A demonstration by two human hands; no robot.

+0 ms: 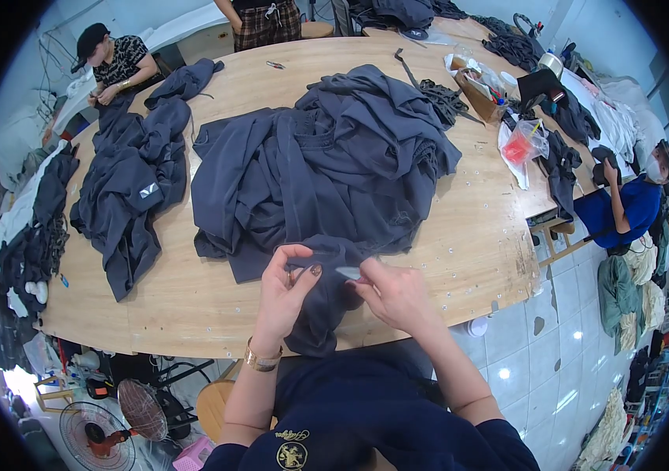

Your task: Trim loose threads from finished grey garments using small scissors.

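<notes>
A dark grey garment (326, 302) hangs over the near table edge in front of me. My left hand (281, 294) curls its fingers around the cloth, thumb and forefinger at a fold. On the other side of that fold, my right hand (395, 294) is closed on a small silvery pointed tool (348, 272). Its tip points left toward the cloth; blur and my fingers hide its exact kind. Just beyond both hands lies a big heap of dark grey garments (311, 173). More dark grey garments (134, 184) are piled to its left.
The wooden table (479, 243) curves around me. A small pair of snips (275, 65) lies far off. A plastic bag with a red drink (521, 147) sits at the right. People work at far left and right; another stands beyond. A fan (99, 436) is at lower left.
</notes>
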